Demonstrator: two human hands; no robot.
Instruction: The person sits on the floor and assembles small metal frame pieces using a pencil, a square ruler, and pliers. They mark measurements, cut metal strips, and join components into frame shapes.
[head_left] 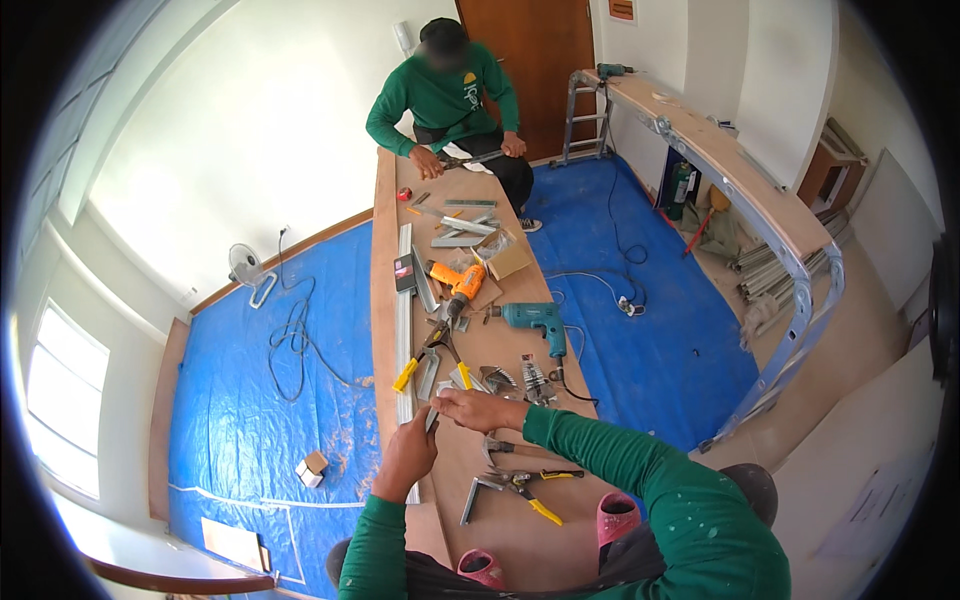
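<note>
My left hand (408,455) is closed around a short piece of metal strip (432,416). My right hand (476,408) pinches at the upper end of that piece, its fingertips partly hidden. Just beyond lie yellow-handled tin snips (432,352) and several cut metal pieces (500,381). A teal corded drill (537,318) and an orange drill (458,279) rest farther up the board. Nearer me, beside my right forearm, are a hammer (510,447), yellow-handled locking pliers (527,490) and an angled metal piece (476,497).
A co-worker (450,100) sits at the far end of the wooden board (500,540), holding a long-handled tool and a metal strip. A cardboard box (508,256) and metal channels (403,350) lie along it. Cables (300,340) and a fan (247,265) are on blue sheeting. A raised bench (720,150) stands right.
</note>
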